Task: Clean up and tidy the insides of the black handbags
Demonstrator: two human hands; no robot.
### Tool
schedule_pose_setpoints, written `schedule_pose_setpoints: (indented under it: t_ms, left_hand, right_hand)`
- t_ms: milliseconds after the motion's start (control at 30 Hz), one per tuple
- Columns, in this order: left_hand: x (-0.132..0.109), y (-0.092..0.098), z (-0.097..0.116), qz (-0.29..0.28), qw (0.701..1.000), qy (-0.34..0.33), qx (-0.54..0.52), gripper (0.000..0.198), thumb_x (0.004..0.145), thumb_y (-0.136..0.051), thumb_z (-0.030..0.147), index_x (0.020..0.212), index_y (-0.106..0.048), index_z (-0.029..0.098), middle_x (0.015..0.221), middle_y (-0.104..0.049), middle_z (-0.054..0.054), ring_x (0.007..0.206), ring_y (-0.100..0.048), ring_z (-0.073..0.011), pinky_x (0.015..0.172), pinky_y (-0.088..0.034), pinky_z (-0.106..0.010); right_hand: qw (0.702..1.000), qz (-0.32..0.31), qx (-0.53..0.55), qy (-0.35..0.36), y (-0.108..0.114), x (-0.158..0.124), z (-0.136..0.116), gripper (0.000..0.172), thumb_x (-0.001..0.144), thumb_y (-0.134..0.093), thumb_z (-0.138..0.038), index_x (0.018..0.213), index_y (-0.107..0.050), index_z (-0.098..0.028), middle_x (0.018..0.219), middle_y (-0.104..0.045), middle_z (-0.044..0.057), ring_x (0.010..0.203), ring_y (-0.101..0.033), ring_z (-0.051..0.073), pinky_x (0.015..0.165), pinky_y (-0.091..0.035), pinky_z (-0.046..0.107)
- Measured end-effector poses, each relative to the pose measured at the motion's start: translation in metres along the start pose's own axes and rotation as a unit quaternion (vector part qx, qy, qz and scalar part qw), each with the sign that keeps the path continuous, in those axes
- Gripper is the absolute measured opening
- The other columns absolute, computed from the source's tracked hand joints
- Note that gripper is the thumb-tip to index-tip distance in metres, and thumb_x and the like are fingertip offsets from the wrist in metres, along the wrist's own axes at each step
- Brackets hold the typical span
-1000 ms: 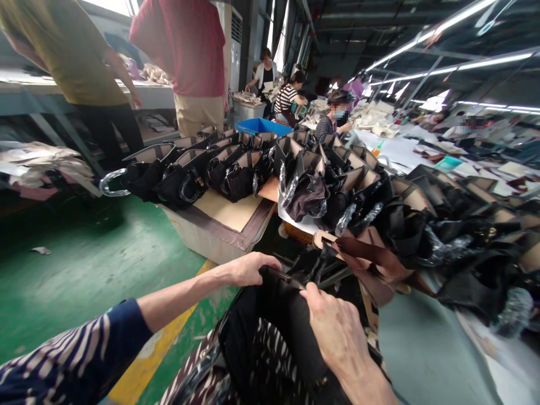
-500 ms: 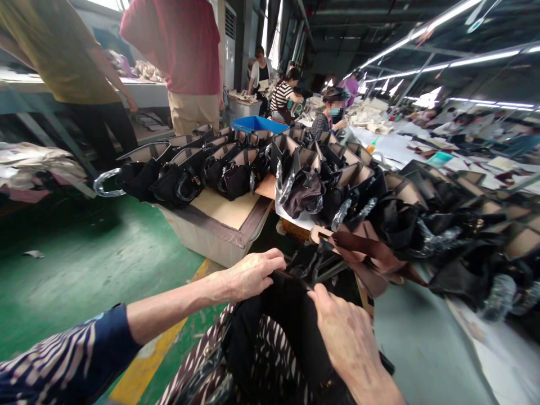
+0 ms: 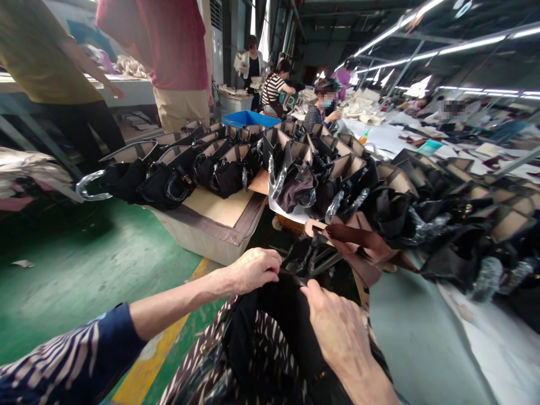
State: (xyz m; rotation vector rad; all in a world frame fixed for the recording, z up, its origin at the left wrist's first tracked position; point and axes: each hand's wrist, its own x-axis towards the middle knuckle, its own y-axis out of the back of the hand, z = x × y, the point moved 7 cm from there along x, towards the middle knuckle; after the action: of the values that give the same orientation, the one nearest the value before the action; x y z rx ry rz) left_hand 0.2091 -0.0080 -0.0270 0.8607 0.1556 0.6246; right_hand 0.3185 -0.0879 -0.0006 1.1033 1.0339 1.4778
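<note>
A black bag [image 3: 278,326] lies on my lap, close under the camera. My left hand [image 3: 253,269] is closed on the left part of its top edge. My right hand [image 3: 333,329] pinches the same edge a little to the right, fingers curled over the black material. Just beyond my hands a brown leather piece [image 3: 358,242] hangs off the table edge. Rows of black handbags [image 3: 295,180] with tan card inserts stand further back.
A grey worktable [image 3: 422,337] runs along my right. A low cardboard platform [image 3: 219,216] holds more bags at left, on a green floor [image 3: 84,270] with a yellow line. Two people stand at the far left; others work at tables behind. A blue bin [image 3: 248,119] sits behind the bags.
My two hands have drawn closer together on the bag's top edge. The view has shifted slightly to the right and down.
</note>
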Motion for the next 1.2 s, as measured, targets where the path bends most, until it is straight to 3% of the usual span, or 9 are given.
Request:
schedule_pose_setpoints:
  t_ms: [133,300,800,1200]
  left_hand:
    - [0.0,-0.001,-0.014,0.03,0.997,0.032,-0.062,0.008,0.076,-0.054,0.018,0.069,-0.056,0.014,0.076,-0.059,0.002,0.069,-0.053,-0.0093,0.066,-0.037,-0.017]
    - [-0.002,-0.005,-0.021,0.033,0.997,0.039,-0.057,0.009,0.075,-0.055,0.019,0.069,-0.058,0.013,0.07,-0.057,0.002,0.065,-0.05,-0.0083,0.062,-0.035,-0.017]
    - [0.0,-0.005,-0.016,0.035,0.998,0.055,-0.013,0.011,0.072,-0.052,0.017,0.063,-0.058,0.014,0.054,-0.048,0.004,0.053,-0.041,-0.007,0.054,-0.03,-0.017]
    - [0.005,-0.016,-0.013,0.014,0.996,0.085,-0.017,0.013,0.071,-0.051,0.018,0.064,-0.06,0.014,0.053,-0.05,0.004,0.051,-0.042,-0.0071,0.052,-0.03,-0.017]
  right_hand:
    - [1.0,-0.002,0.013,-0.009,-0.001,-0.001,0.003,0.02,0.09,-0.039,-0.025,0.073,-0.049,-0.022,0.054,-0.063,-0.002,0.047,-0.061,0.016,0.044,-0.018,0.029]
    - [1.0,0.001,0.029,0.004,-0.005,-0.001,0.0,0.023,0.091,-0.036,-0.027,0.073,-0.05,-0.022,0.053,-0.062,-0.002,0.047,-0.06,0.016,0.044,-0.018,0.029]
    - [1.0,-0.022,0.005,-0.012,-0.013,0.001,0.0,0.021,0.09,-0.038,-0.035,0.077,-0.051,-0.024,0.055,-0.063,-0.003,0.044,-0.059,0.016,0.044,-0.014,0.028]
    - [1.0,-0.004,0.022,0.003,-0.02,0.008,-0.014,0.012,0.089,-0.042,-0.021,0.08,-0.049,-0.021,0.062,-0.063,0.0,0.058,-0.062,0.017,0.053,-0.027,0.028]
